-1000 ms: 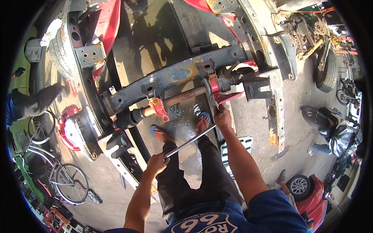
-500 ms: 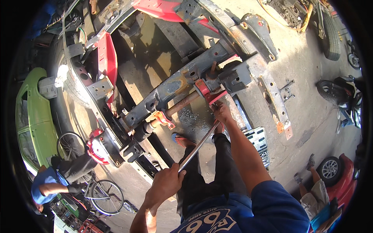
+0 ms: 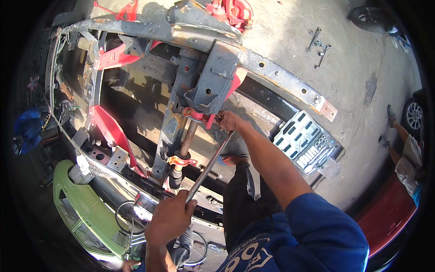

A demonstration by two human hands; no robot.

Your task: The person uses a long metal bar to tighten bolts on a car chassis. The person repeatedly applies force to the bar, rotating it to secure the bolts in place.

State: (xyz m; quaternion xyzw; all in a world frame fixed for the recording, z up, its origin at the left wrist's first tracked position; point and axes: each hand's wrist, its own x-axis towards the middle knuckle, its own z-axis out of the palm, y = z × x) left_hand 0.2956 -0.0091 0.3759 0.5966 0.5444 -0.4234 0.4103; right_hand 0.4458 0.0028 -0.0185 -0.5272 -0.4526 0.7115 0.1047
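My left hand [image 3: 170,220] is closed around the near end of a long metal bar [image 3: 209,168], which slants up and away from me. At its far end, my right hand [image 3: 229,121] is closed on the bar, right beside a red bracket [image 3: 210,121]. The fingertips there are partly hidden against the bracket. A rusty shaft [image 3: 187,141] runs along the dark cross-member [image 3: 162,156], between a red clamp [image 3: 194,114] and a nearer orange-red clamp [image 3: 183,162]. A black ribbed boot [image 3: 175,179] sits below the nearer clamp.
An open socket-set case [image 3: 297,136] lies to the right of my arm. The vehicle frame [image 3: 281,81] spans the view ahead, with loose metal parts [image 3: 319,47] on the floor beyond. A green car [image 3: 86,211] and bicycle are at left, a red car [image 3: 385,213] at right, near a person's legs.
My view has turned to the right, so the frame and green car sit differently in the picture. Both hands keep hold of the bar, and more of the socket-set case shows.
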